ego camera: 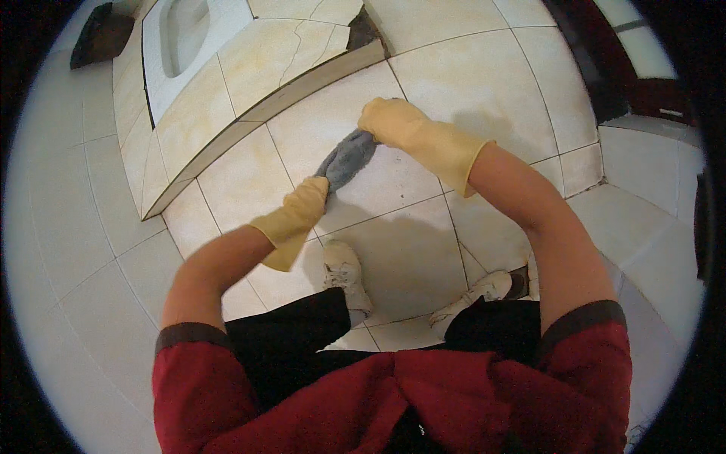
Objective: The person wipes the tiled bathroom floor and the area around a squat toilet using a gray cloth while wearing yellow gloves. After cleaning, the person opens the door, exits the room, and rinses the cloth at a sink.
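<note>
A grey cloth (pixel 347 160) is bunched lengthwise between my two hands, above the beige tiled floor. Both hands wear yellow rubber gloves with loose cuffs. My left hand (pixel 309 196) grips the lower left end of the cloth, near the toe of my left shoe. Farther from my body, my right hand (pixel 391 119) is closed on the upper right end. The fingers of both hands are largely hidden by the gloves and the angle of view.
A tiled step (pixel 238 136) with a broken corner runs along the upper left, bearing a white squat toilet (pixel 195 34). A dark bin-like object (pixel 102 37) stands beyond it. My pale shoes (pixel 344 272) are on the floor, with a small drain (pixel 519 282) beside the right one.
</note>
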The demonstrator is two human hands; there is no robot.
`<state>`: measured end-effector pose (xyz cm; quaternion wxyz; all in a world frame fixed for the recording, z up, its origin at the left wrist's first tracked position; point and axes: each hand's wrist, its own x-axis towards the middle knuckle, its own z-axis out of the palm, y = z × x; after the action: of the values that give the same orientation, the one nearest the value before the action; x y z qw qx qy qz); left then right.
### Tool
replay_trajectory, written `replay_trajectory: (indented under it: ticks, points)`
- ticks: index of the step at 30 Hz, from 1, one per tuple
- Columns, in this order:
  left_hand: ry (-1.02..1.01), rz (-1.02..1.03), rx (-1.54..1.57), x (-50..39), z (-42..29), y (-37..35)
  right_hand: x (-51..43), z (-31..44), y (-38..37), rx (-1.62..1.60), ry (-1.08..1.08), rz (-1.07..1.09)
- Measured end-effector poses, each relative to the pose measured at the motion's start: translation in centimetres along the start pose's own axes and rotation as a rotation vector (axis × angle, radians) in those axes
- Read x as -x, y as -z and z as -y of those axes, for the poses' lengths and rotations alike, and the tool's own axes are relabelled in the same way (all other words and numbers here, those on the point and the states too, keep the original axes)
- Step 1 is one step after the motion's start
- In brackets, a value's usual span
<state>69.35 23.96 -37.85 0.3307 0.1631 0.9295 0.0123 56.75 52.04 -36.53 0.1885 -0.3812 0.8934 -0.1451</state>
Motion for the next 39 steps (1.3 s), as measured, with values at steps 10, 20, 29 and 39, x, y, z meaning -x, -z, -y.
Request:
replay_trajectory:
  ticks: [10, 20, 29, 39]
  points:
    - [0.348, 0.157, 0.344, 0.8, -14.1, -1.1, -0.7, -2.8, 0.1, 0.102, 0.202, 0.002]
    - [0.813, 0.168, 0.614, 9.1, -20.4, -8.3, 0.5, 5.3, -2.6, 0.149, 0.515, 0.166]
    - [1.148, 0.077, 1.062, 3.6, -24.7, -9.6, -1.7, 3.0, -3.1, 0.162, 0.711, 0.037]
    - [1.025, -0.068, 1.461, -4.6, -26.2, -1.8, -3.0, -3.0, -1.7, 0.127, 0.56, 0.031]
